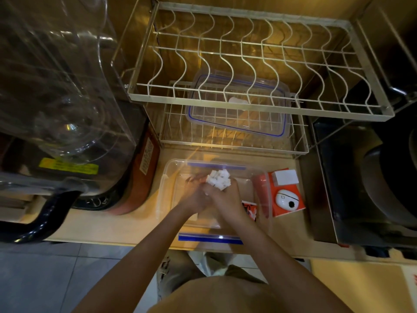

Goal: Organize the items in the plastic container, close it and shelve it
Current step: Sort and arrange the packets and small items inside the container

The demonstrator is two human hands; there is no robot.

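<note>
A clear plastic container (168, 177) with blue clips stands open on the wooden counter in front of me. Both of my hands are inside it, close together. My right hand (223, 195) grips a bunch of small white blocks (218, 179). My left hand (195, 195) lies against the right one, fingers curled toward the same bunch; its grasp is partly hidden. The container's clear lid (237, 109) with a blue seal lies upside down on the lower wire rack behind. An orange box (286, 195) showing a white device stands right of the container.
A two-tier wire dish rack (248, 102) stands behind the container. At left is a large clear appliance dome (56, 86) with a black hose. A dark appliance (365, 177) fills the right side. A small red-and-black packet (249, 210) lies inside the container by my right wrist.
</note>
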